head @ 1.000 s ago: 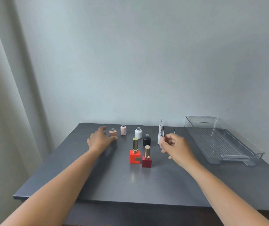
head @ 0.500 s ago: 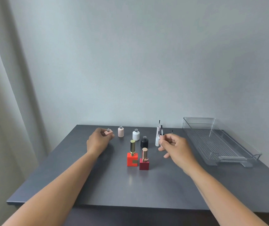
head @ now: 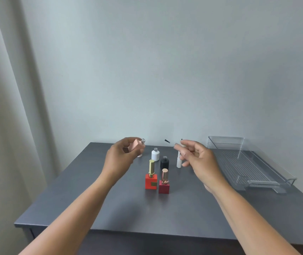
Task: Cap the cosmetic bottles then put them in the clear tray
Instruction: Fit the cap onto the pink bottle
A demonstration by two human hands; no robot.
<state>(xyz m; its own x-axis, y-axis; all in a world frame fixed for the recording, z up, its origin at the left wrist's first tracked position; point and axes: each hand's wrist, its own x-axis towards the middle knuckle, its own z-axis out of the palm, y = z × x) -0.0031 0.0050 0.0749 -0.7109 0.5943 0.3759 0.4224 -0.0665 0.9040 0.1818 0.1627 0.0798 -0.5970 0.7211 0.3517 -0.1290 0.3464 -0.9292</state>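
My left hand [head: 118,159] holds a square pink bottle [head: 135,147] in the air, its open neck tilted to the right. My right hand [head: 196,159] grips a brush cap, whose black brush tip [head: 167,141] points left toward that bottle. On the grey table [head: 147,208] stand an uncapped white bottle [head: 155,155], an uncapped black bottle [head: 164,162], a capped orange bottle [head: 151,176] and a capped dark red bottle [head: 164,182]. A tall white cap [head: 179,161] stands behind my right fingers. The clear tray [head: 253,162] sits at the right, with nothing in it.
A pale pink bottle [head: 140,155] is mostly hidden behind my left hand. A curtain [head: 9,107] hangs at the left and a plain wall rises behind the table. The table's front edge runs near my forearms.
My left hand has lifted the pink bottle off the table and tilted it. My right hand has raised the brush cap and turned its tip toward the bottle.
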